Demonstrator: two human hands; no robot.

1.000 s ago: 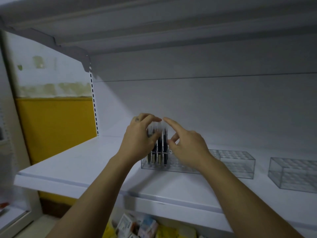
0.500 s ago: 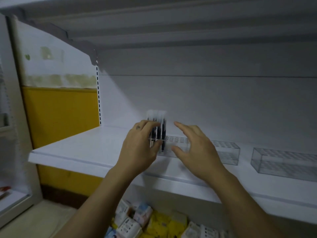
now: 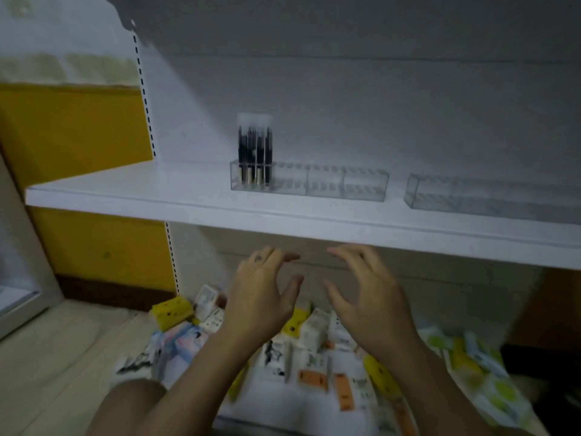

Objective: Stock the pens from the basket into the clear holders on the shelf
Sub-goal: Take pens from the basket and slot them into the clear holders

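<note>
Several black pens (image 3: 255,152) stand upright in the left end of a clear holder (image 3: 330,185) on the white shelf (image 3: 125,191). A second clear holder (image 3: 490,196), with nothing in it, sits further right on the same shelf. My left hand (image 3: 261,297) and my right hand (image 3: 364,297) hang below the shelf's front edge, both with fingers spread and nothing in them. They hover over a pile of boxed goods underneath. No basket shows in this view.
Below the shelf lies a heap of small packages (image 3: 308,338) in white, yellow and orange. A yellow wall panel (image 3: 72,127) stands to the left, beside a slotted shelf upright (image 3: 144,92). The shelf's front edge (image 3: 345,229) runs just above my fingertips.
Both hands have let go of the pens and dropped from the holder to below the shelf edge. The view has tilted down, showing the packages underneath.
</note>
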